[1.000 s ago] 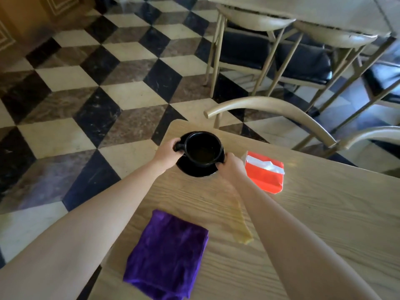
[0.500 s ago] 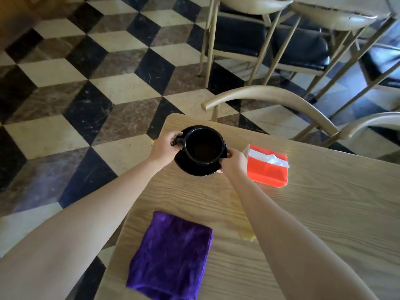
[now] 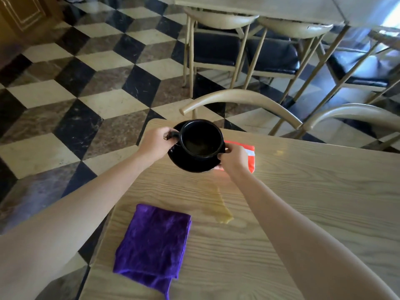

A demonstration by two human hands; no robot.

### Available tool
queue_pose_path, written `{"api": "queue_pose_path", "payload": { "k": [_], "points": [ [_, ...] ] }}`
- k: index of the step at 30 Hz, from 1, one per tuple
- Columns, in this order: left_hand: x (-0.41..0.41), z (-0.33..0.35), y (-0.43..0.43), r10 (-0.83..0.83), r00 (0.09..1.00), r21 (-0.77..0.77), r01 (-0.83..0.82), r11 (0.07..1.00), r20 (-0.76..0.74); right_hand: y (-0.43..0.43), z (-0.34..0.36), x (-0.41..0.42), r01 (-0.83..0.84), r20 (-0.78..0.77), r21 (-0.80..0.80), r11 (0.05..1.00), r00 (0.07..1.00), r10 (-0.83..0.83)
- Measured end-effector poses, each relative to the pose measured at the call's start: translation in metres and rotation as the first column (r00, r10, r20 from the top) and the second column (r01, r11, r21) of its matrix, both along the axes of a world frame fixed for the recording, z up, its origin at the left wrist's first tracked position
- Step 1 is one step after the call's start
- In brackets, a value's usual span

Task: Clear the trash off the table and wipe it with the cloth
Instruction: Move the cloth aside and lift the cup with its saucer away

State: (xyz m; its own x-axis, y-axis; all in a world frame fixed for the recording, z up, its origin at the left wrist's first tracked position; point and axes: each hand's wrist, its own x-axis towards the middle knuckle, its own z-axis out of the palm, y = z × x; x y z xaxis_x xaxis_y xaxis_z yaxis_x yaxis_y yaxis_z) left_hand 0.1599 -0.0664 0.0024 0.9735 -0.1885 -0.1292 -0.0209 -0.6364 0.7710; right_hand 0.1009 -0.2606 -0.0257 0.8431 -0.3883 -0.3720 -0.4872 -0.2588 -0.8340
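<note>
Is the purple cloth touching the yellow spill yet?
Apart. The head view shows a strip of bare wood between the purple cloth and the yellow spill; the cloth lies folded to the spill's left, untouched by either hand.
</note>
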Motion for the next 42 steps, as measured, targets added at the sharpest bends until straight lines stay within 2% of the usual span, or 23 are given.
{"api": "queue_pose_path", "payload": {
  "k": [7, 13, 21, 30, 42],
  "points": [
    [-0.051, 0.023, -0.077, -0.122, 0.992, -0.023, 0.122, 0.992, -0.037, -0.078, 0.022, -0.068, 0.101, 0.059, -0.054, 0.993, 0.994, -0.097],
    [-0.099, 0.007, -0.161, -0.211, 0.972, -0.06, 0.206, 0.977, -0.1, -0.151, 0.02, -0.136, 0.223, 0.008, -0.046, 0.974, 0.975, -0.223],
    [-0.152, -0.027, -0.263, -0.295, 0.914, -0.167, 0.256, 0.952, -0.277, -0.24, 0.003, -0.207, 0.328, -0.065, -0.082, 0.941, 0.94, -0.334],
    [-0.164, -0.062, -0.331, -0.278, 0.872, -0.24, 0.193, 0.951, -0.402, -0.302, -0.032, -0.223, 0.321, -0.06, -0.135, 0.937, 0.942, -0.331],
    [-0.177, -0.075, -0.35, -0.245, 0.897, -0.205, 0.178, 0.962, -0.369, -0.326, -0.064, -0.226, 0.387, -0.013, -0.024, 0.922, 0.922, -0.388]
  ]
}}
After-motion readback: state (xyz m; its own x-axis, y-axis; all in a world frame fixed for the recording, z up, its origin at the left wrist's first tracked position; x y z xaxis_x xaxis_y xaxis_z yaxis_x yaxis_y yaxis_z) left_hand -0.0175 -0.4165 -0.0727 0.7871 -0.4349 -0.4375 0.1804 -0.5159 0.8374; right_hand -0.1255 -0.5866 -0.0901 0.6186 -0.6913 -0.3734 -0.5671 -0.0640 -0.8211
